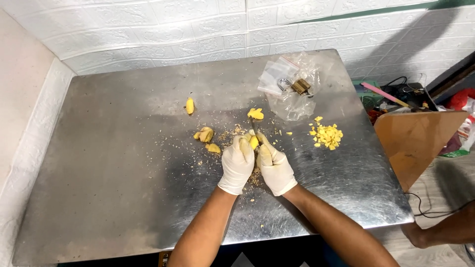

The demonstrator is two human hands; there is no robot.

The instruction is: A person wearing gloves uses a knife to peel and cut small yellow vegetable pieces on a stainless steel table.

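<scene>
Both my hands wear white gloves and meet over the middle of a steel table (123, 163). My left hand (237, 165) pinches a small yellow ginger piece (254, 142) at its fingertips. My right hand (273, 169) grips a small knife (255, 126) whose blade points away from me, against that piece. Peel scraps (232, 136) lie scattered under and around the hands. Peeled yellow chunks (206, 134) rest just left of the hands, another chunk (256, 114) just beyond the blade, and one lone piece (189, 105) farther left.
A heap of diced yellow bits (327, 135) lies to the right. Clear plastic bags with a brass padlock (299, 86) sit at the table's far right. A wooden board (415, 143) and cluttered tools stand beyond the right edge. Another person's foot (420, 236) shows at lower right.
</scene>
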